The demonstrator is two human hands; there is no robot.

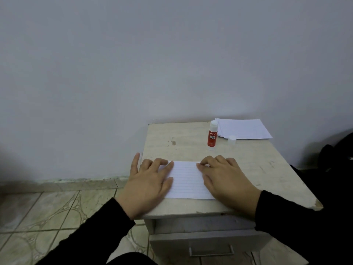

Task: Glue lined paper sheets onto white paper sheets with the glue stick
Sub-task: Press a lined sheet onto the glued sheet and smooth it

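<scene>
On the pale, scuffed stone-look counter (248, 161), near edge: white lined paper sheet (186, 179) laid down, apparently pressed onto its backing. Flattened under left hand (148, 181) and right hand (224, 180), fingers loose and spread, gripping nothing. Farther back: stack of white paper sheets (245, 129), red glue stick (212, 135) upright, clear cap (231, 139) off — more sheets likely left.
</scene>
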